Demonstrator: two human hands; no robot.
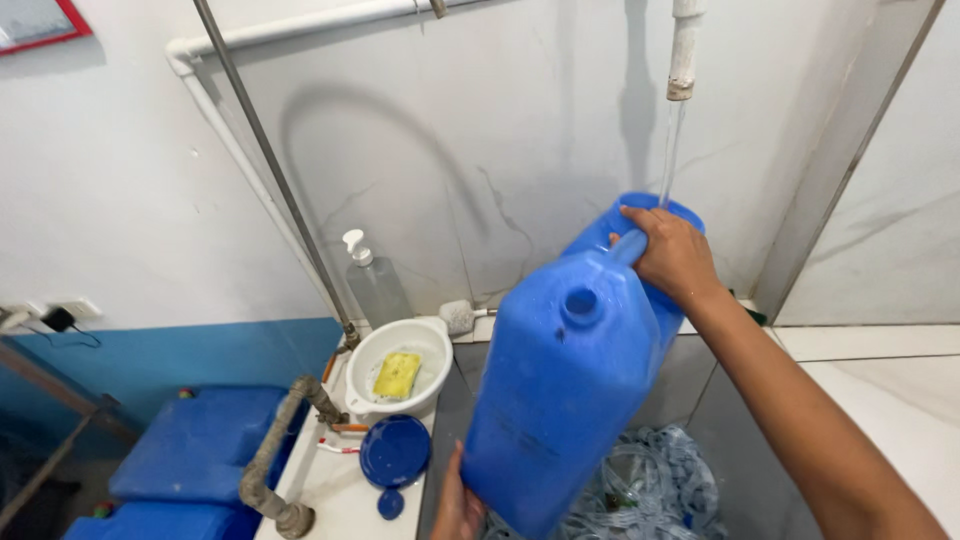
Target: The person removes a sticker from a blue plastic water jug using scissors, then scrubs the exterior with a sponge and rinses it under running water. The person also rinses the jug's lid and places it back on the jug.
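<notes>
I hold a large blue plastic jerrycan [560, 380] tilted up over a sink. My right hand [672, 255] grips its handle near the wide mouth at the top. My left hand [457, 505] supports its bottom corner at the frame's lower edge. A thin stream of water [670, 150] falls from a white pipe spout [684, 50] into the can's wide opening. A small round hole shows on the can's upper face.
A white bowl [372, 358] with a yellow sponge [397, 374] sits on the counter at left, by a pump bottle [375, 282] and two blue caps [393, 450]. Clear plastic tubing [650, 490] lies in the sink. Blue containers [195, 440] stand at lower left.
</notes>
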